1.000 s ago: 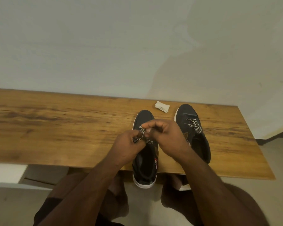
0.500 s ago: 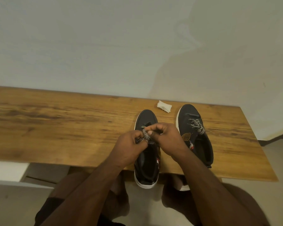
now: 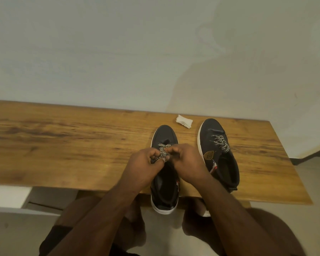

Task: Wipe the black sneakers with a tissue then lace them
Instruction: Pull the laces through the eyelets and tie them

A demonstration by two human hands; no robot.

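Black sneakers on wooden table (image 3: 63, 145): near sneaker (image 3: 164, 182), heel overhanging the edge at 6 o'clock, with left hand (image 3: 144, 163) and right hand (image 3: 188, 161) pinching its lace (image 3: 162, 152); second sneaker (image 3: 218, 154) at 3 o'clock; tissue (image 3: 184, 121) at 12 o'clock.

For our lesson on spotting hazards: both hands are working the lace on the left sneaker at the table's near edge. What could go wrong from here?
1. The left sneaker has its heel hanging over the near edge of the table; a firm tug on the lace by the left hand and right hand might tip it off.
2. The hands cover the eyelets, so a missed or uneven crossing could go unnoticed.
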